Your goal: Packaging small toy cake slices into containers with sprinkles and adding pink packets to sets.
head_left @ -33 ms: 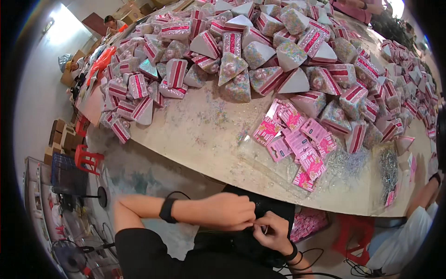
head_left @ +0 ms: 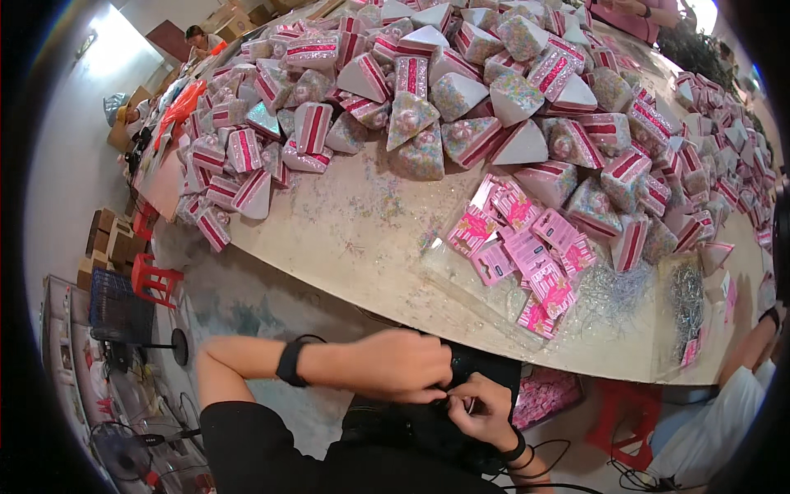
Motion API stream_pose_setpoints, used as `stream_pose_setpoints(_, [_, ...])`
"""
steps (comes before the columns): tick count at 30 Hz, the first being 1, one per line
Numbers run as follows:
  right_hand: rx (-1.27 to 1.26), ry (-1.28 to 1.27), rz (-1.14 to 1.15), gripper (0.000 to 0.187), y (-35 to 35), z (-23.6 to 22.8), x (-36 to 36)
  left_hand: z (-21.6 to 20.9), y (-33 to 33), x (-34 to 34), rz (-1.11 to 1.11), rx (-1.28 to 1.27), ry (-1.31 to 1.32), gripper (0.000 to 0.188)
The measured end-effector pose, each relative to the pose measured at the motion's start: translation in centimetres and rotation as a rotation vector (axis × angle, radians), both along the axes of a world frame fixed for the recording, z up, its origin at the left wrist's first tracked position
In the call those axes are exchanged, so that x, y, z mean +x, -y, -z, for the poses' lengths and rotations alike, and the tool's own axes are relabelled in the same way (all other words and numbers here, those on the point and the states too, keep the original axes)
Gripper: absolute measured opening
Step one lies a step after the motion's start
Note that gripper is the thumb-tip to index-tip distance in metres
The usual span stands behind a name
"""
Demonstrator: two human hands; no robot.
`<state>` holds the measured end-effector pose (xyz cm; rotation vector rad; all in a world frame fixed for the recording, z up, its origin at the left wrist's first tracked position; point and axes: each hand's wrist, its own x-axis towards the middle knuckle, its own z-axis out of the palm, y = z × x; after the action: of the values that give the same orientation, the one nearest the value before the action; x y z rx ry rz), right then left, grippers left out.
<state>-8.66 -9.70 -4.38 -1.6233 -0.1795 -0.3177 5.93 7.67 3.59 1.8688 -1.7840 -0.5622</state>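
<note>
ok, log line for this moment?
left hand: near right hand | grip contents: unclear | table: cake-slice pieces, pink cards

The small object (head_left: 469,404) at the right hand (head_left: 484,409) is too tiny to tell. The top edge cuts off the heap of cake-slice ornaments (head_left: 457,95).

Bright, diffuse light; white glare washes the wall (head_left: 123,45) past the left edge of the tabletop (head_left: 329,243). Shade lies under its near edge, bowed by lens distortion; the left hand (head_left: 403,362) looks slightly blurred.
</note>
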Motion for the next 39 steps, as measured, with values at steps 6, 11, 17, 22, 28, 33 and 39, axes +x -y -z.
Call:
stream_pose_setpoints(6, [0.030,-0.026,0.094,0.012,1.5,0.1,-0.5,-5.6,2.8,13.1,-0.514,-0.233,0.683,0.047])
stream_pose_setpoints(11, [-0.005,-0.061,0.128,0.012,1.9,0.6,-1.6,-6.0,1.4,20.8,-0.646,-0.191,0.792,0.075])
stream_pose_setpoints(17, [-0.008,-0.049,0.189,0.011,2.6,0.9,-2.1,-4.1,2.6,23.5,-0.578,-0.134,0.690,0.077])
stream_pose_setpoints(22, [-0.023,0.005,0.236,0.012,3.0,-0.3,-1.2,-5.1,2.1,20.6,-0.669,-0.360,0.717,0.071])
stream_pose_setpoints(28, [-0.081,0.186,0.378,0.018,3.7,-4.4,0.2,-7.3,2.8,8.2,-0.651,-0.488,0.413,0.068])
stream_pose_setpoints(33, [-0.183,0.366,0.603,0.019,3.0,-8.2,3.9,-4.7,4.8,2.5,-0.602,-0.576,0.323,0.072])
stream_pose_setpoints(39, [-0.183,0.391,0.626,0.023,3.4,-9.1,5.2,-3.3,7.3,1.3,-0.524,-0.676,0.302,0.075])
